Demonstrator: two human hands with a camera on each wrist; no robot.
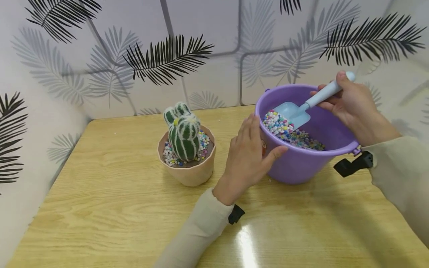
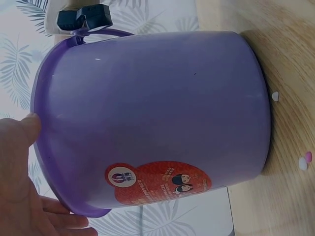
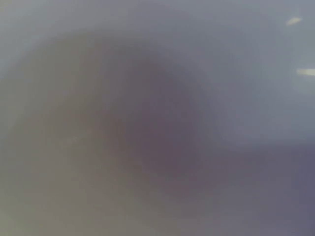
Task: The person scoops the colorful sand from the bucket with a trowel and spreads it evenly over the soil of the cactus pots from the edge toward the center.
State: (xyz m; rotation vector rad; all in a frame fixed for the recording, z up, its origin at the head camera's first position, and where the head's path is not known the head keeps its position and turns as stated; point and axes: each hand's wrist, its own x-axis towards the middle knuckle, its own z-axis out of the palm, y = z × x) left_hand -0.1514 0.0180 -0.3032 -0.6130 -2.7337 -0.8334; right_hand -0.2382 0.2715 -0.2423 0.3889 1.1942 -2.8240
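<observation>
A light-blue toy shovel is gripped by its handle in my right hand, above the mouth of a purple bucket. Colourful pebbles lie on the shovel's blade, and more pebbles cover part of the bucket's bottom. My left hand rests against the bucket's near left side at the rim, fingers fairly straight and thumb spread; the left wrist view shows the thumb touching the rim. The right wrist view is too blurred to make out the hand.
Left of the bucket stands a peach pot with a green cactus among colourful pebbles. A few loose pebbles lie on the wooden table by the bucket. A leaf-patterned wall rises behind the table.
</observation>
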